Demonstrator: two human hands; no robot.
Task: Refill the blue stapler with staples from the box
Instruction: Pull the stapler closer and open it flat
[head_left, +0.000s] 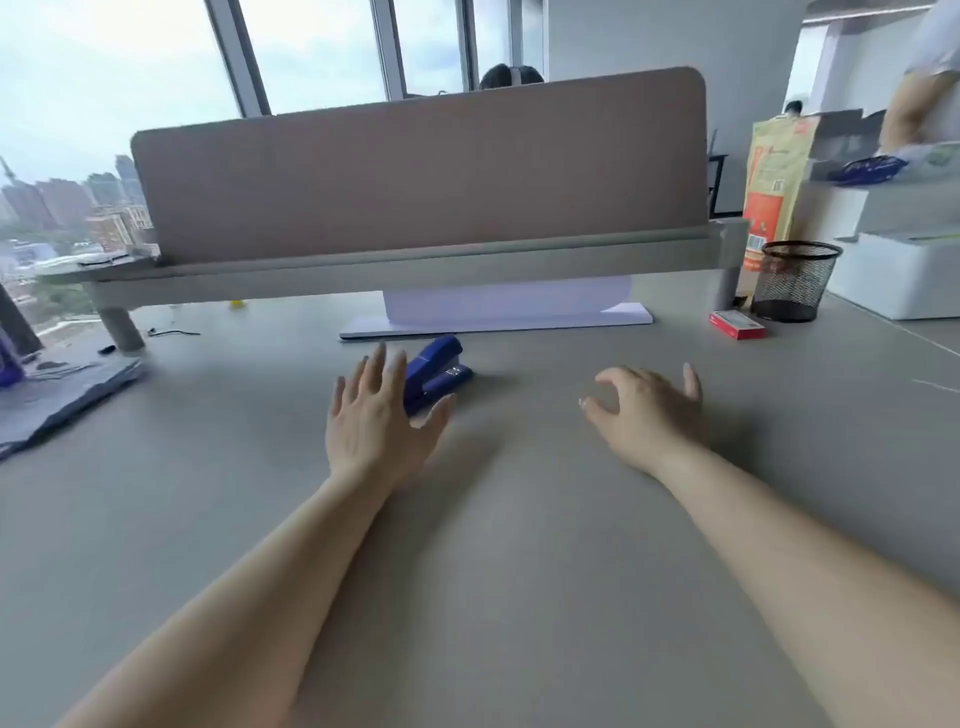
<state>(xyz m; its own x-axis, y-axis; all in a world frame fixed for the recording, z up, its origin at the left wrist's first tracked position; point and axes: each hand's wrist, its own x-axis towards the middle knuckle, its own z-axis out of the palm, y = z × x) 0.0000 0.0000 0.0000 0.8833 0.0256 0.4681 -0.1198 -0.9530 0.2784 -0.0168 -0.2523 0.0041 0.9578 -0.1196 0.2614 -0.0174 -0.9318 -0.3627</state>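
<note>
Opening step, reach for stapler. Left hand (371, 415) spread, empty, just short of blue stapler (435, 371) on desk (519, 519). Right hand (644, 408) loosely curled, empty. Staple box (736, 324) far right (beside mesh cup (795, 280)). Next probably: grasp stapler, open it.

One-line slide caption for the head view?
Open left hand reaches toward the blue stapler; empty right hand hovers, red staple box untouched beside mesh cup.

Grey desk (519, 545) carries blue stapler (434, 374), red box (736, 324) (far right), paper stack (626, 315).
</note>
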